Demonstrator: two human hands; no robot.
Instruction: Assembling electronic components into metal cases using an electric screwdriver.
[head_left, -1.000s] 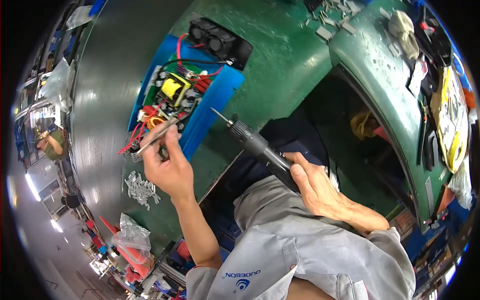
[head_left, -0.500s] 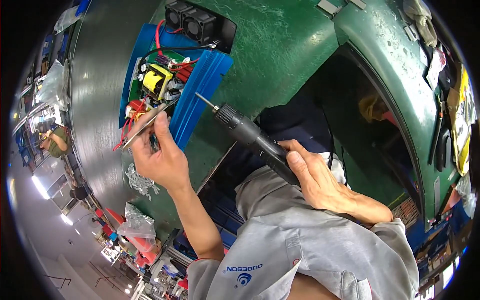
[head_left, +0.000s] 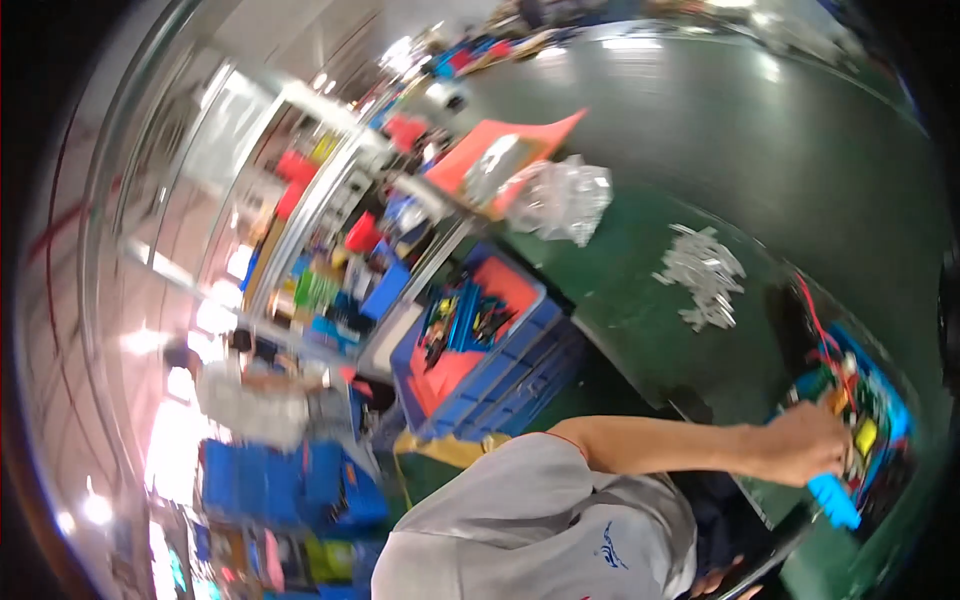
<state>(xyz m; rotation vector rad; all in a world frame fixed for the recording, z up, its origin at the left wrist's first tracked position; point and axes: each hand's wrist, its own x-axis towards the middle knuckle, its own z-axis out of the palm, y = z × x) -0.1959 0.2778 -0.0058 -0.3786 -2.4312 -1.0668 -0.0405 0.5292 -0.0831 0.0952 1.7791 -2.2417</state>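
My left hand rests over the circuit board in its open blue metal housing, at the far right. Its fingers are curled down, and motion blur and the hand itself hide what they grip. At the bottom edge only a few fingers of my right hand show, closed around a black electric screwdriver. The tool slants up toward the near end of the housing, but its tip cannot be made out. Red wires rise from the board's far end.
A pile of small pale strips lies on the green bench. Beyond it are a clear plastic bag and an orange sheet. A blue crate with similar blue units stands beside the bench. Another person is at the left.
My view has swung to the left, so the housing now sits at the far right. My left hand, which held a thin metal strip, is down on the board; the screwdriver is nearer the housing.
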